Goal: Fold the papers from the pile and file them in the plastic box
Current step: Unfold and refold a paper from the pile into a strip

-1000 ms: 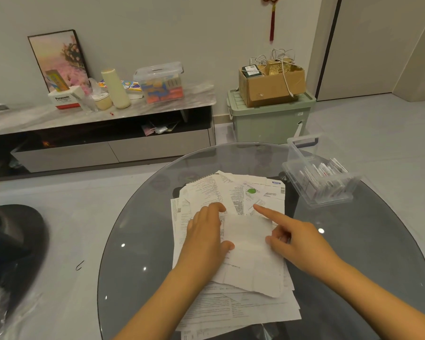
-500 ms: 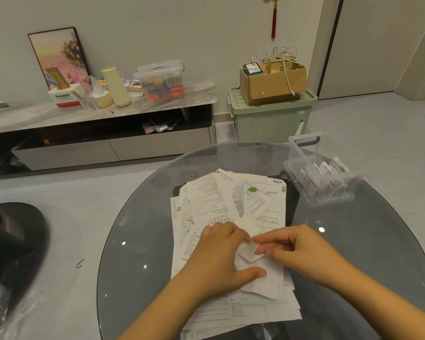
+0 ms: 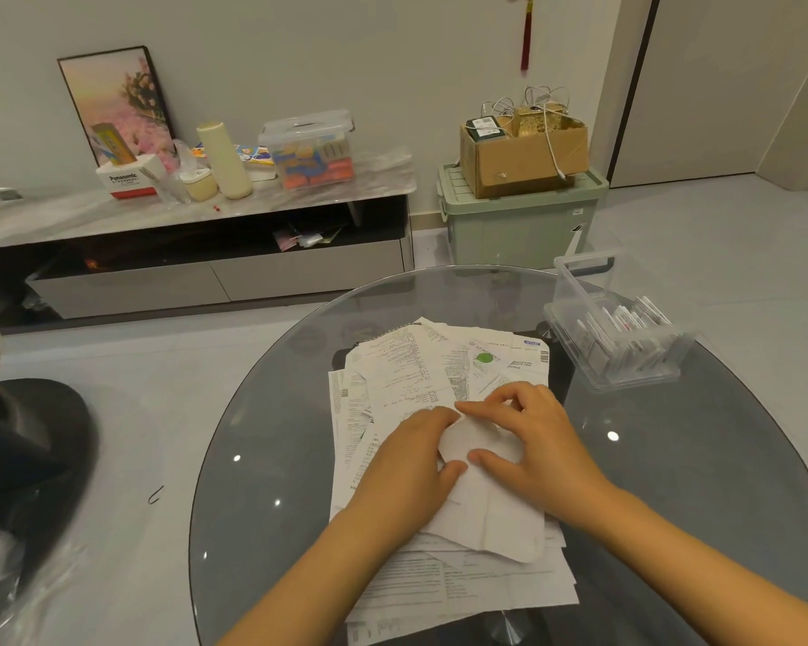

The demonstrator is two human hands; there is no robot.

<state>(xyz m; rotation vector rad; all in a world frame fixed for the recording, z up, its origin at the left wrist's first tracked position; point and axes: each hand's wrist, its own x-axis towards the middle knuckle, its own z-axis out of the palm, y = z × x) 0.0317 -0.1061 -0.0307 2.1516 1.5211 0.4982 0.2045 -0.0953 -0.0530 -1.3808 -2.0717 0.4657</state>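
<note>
Both hands on top sheet [image 3: 490, 505] of paper pile [image 3: 439, 575], mid counter [image 3: 271, 459]. Left hand [image 3: 409, 463] curled, pinching sheet's far end between thumb and fingers. Right hand [image 3: 532, 440] curled too, thumb and fingertips gripping same folded-over end. Sheet's far part doubled back toward near edge, rest flat on pile. Clear plastic box [image 3: 616, 338] at far-right counter edge, apart from pile, folded papers standing inside.
</note>
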